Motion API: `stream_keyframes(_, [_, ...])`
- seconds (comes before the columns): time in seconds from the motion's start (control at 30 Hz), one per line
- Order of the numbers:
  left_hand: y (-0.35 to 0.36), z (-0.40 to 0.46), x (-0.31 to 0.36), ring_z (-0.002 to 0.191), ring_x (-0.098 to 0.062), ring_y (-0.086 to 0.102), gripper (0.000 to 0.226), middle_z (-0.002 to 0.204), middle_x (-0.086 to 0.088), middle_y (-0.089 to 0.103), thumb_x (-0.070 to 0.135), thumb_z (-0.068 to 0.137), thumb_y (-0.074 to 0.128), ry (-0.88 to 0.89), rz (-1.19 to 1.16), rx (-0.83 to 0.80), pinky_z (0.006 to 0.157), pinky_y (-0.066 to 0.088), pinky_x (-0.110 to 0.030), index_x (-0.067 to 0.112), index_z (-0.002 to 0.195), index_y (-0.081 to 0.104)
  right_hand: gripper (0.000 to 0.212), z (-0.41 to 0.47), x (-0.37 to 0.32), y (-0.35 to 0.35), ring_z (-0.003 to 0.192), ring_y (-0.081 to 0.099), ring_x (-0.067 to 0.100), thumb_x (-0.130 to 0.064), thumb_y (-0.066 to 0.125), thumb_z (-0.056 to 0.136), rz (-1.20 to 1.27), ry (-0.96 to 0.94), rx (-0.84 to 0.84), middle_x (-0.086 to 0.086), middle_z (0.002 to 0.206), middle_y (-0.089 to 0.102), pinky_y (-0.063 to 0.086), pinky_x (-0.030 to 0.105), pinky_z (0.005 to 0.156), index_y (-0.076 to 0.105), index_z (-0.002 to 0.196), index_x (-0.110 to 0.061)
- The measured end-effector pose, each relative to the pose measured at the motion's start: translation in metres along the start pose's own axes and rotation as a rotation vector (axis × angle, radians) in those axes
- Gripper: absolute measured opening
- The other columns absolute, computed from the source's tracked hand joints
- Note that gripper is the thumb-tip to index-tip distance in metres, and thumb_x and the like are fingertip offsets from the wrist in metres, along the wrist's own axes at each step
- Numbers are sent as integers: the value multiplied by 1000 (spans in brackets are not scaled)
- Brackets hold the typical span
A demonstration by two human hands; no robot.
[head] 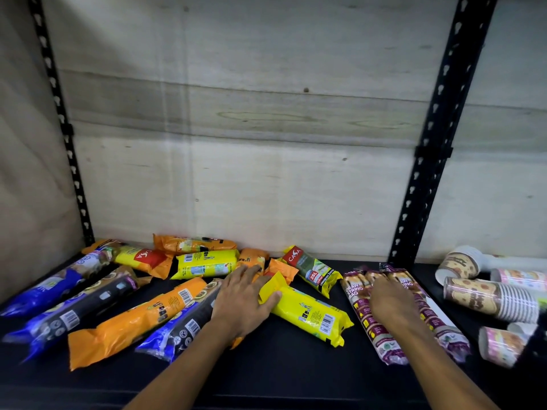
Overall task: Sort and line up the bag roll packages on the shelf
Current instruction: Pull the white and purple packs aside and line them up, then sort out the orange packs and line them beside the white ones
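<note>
Bag roll packages lie scattered on the black shelf [281,368]. At the left are blue-and-black rolls [56,288] [180,327], and a long orange roll [139,321] lies between two of them. Yellow rolls [207,266] [310,315] and a green-yellow one [313,272] lie in the middle. My left hand [242,303] rests palm down with its fingers spread over an orange package [281,270]; its thumb touches the yellow roll's end flap. Three maroon draw string bag rolls [364,315] lie side by side at the right. My blurred right hand [387,300] is curled over the middle one.
Sleeves of paper cups [485,300] [500,344] lie on their sides at the far right. Black perforated uprights [426,173] [62,128] stand at the back left and right. A plywood wall [251,143] closes off the back of the shelf.
</note>
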State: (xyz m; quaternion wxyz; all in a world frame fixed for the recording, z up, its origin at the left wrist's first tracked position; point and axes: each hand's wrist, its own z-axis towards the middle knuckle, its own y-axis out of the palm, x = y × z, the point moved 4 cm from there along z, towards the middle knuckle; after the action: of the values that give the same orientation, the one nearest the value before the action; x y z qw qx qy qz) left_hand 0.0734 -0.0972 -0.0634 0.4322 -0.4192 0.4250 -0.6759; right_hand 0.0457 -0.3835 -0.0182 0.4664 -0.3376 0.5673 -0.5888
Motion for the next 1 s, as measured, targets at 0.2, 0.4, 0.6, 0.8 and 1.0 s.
stream_keyframes(0.2, [-16,-7,2,147,-19,18,62,159,4,28,64,94,35,12,-130,30,119,16,-40,32,147,36,45,-14,-41,6,111,58,33,-51,42,92,115,-247,169,9,113,68,45,41,93,67,114,-21])
stream_keyframes(0.4, [-51,-36,-39,138,-21,36,61,150,1,43,62,94,37,-136,-133,78,110,33,-41,26,143,43,81,-36,-77,32,126,49,26,-81,44,76,188,-372,-248,3,138,53,45,41,98,50,138,-30])
stream_keyframes(0.6, [-64,-60,-72,123,-22,50,63,137,0,54,67,89,42,-255,-64,-31,98,45,-42,25,135,51,79,-50,-82,33,120,55,24,-73,60,75,136,-379,-214,0,135,54,49,43,94,42,137,-26])
stream_keyframes(0.8, [-64,-29,-25,124,-27,51,64,136,-4,55,62,88,43,-201,-25,-23,98,46,-43,21,137,51,78,-55,-71,23,111,61,26,-77,53,77,143,-272,-141,2,122,63,48,37,81,47,130,-20])
stream_keyframes(1.0, [-51,8,5,135,-30,37,68,147,-8,42,58,91,43,-248,55,-62,105,39,-46,15,143,42,72,-51,-49,8,108,62,26,-79,53,74,219,-147,-96,0,115,65,45,36,78,49,116,-21])
